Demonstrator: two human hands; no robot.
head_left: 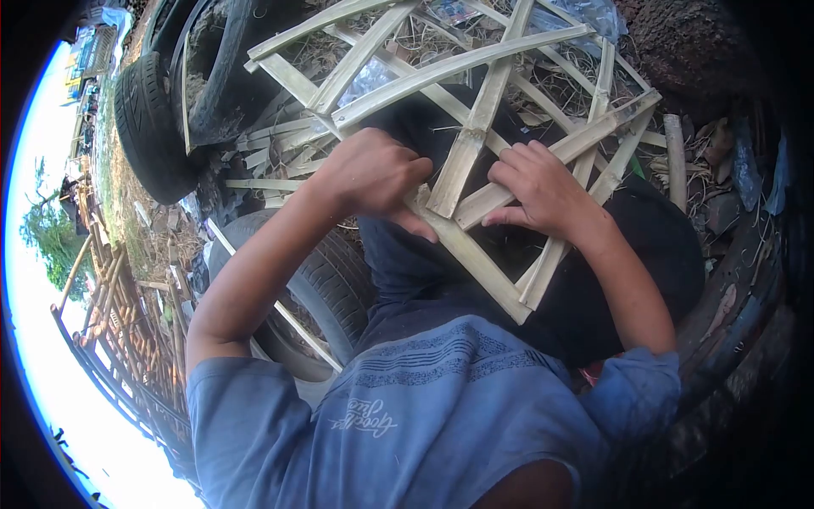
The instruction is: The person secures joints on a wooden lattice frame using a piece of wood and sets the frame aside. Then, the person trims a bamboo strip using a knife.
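Flat, pale strips that look like split bamboo cross one another in an open lattice [415, 81] over my dark-clothed lap. My left hand [377, 174] is closed around the lattice's lower-left strip [479, 259], its thumb lying along it. My right hand [543, 187] has its fingers curled over a diagonal strip [606, 127], near that strip's lower end, with the thumb beneath. Between my hands, the end of another strip [458, 174] rests close to the lower-left one. Part of the strips under both palms is hidden.
Old tyres [153, 127] stand at upper left, and another tyre [335, 288] lies beside my left forearm. Loose strips [271, 182] are on the littered ground left of the lattice. A short stick [675, 161] and plastic scraps lie at right. A pile of poles [127, 331] is farther left.
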